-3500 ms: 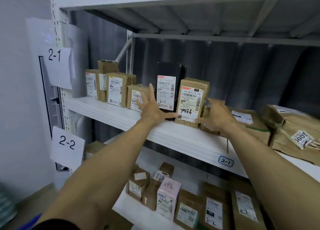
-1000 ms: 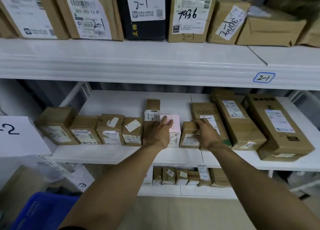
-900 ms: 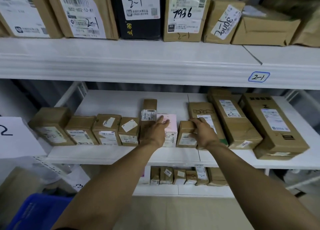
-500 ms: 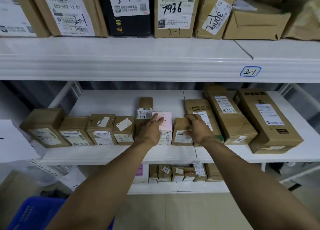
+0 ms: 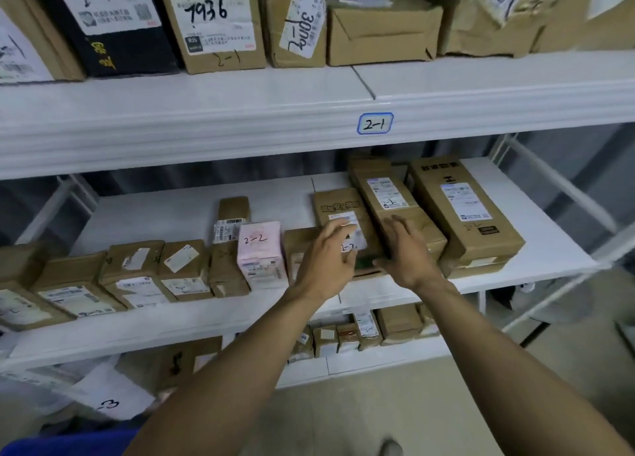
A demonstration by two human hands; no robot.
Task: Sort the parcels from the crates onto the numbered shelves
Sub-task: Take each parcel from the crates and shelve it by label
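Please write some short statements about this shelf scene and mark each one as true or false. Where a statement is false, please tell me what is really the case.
1. The pink box has "2-2" written on it. True.
2. The pink box stands on the shelf above the blue-framed 2-1 label. False: it stands on the shelf below this label.
3. The left hand and the right hand are both at the brown parcels to the right of the pink box. True.
4. The parcel marked 1936 lies flat on the lower shelf. False: it stands upright on the upper shelf, beside a black parcel.
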